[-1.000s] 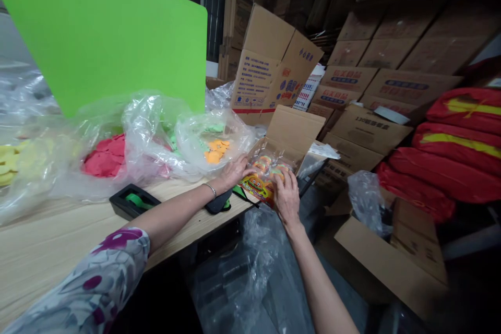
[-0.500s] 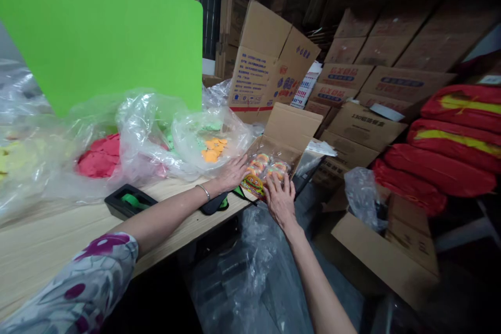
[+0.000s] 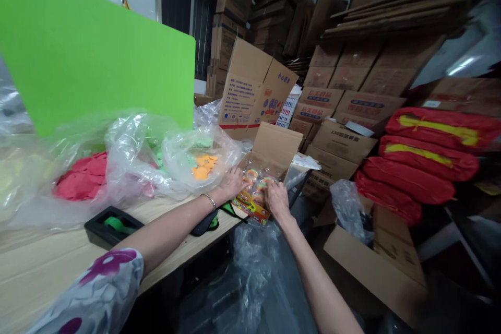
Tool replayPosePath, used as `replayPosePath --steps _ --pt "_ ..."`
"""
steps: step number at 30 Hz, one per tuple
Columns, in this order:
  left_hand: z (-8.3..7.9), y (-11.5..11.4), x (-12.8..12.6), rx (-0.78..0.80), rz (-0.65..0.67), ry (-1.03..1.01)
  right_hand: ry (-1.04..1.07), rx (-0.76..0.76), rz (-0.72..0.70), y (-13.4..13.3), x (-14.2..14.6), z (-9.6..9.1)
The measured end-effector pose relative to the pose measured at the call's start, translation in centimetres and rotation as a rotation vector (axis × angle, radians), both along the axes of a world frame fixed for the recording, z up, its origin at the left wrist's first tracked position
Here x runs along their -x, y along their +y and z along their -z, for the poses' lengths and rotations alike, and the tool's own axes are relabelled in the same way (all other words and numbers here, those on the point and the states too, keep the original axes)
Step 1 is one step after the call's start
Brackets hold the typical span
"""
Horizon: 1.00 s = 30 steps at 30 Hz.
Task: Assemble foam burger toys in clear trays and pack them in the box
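Observation:
A small display box point(image 3: 250, 204) with a cartoon burger on its red and yellow front sits at the table's edge, its cardboard lid raised. Inside lie several clear-wrapped, burger-shaped gummy candies point(image 3: 252, 175). My left hand point(image 3: 231, 183), with a bracelet at the wrist, is closed over the box's left side, fingertips at the candies. My right hand point(image 3: 277, 199) reaches in from the right, its fingers curled down onto the candies and partly hiding them. A black tape holder point(image 3: 104, 232) with green tape stands left of my left forearm.
Clear plastic bags of red cutouts point(image 3: 84, 177) and orange cutouts point(image 3: 203, 166) cover the back of the table point(image 3: 43, 271), before a green board point(image 3: 97, 57). An open carton point(image 3: 258, 83) stands behind. Stacked cartons point(image 3: 344, 141), red bundles point(image 3: 426, 154) and a floor carton point(image 3: 376, 261) occupy the right.
The view has tilted up and shifted right. My right hand's fingers, spread over the box's front before, are now curled among the candies, uncovering the printed front. My left fingers have curled in too.

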<state>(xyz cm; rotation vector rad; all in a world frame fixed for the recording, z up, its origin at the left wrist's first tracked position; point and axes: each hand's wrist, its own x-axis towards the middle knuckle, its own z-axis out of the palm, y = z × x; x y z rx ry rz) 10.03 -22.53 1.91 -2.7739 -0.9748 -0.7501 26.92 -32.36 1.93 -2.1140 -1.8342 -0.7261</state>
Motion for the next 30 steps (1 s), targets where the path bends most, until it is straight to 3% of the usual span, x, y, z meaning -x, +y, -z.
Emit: replayPosePath --steps 7,13,19,25,30 --pt "1.1 1.1 -1.0 0.149 0.012 0.058 0.011 0.004 0.028 3.0 -0.6 -1.3" --pt "1.3 0.3 -1.2 0.198 0.014 0.072 0.197 0.268 0.187 4.6 -0.1 -2.0" --pt "0.2 0.2 -1.5 0.248 0.028 0.127 0.227 0.365 0.229 6.8 0.0 -2.5" --pt "-0.8 -0.3 -1.3 0.307 0.007 0.183 0.146 0.250 0.107 9.6 0.0 -2.0" --pt "-1.1 -0.4 -1.2 0.346 0.014 0.204 0.112 0.279 -0.027 11.9 -0.6 -1.8"
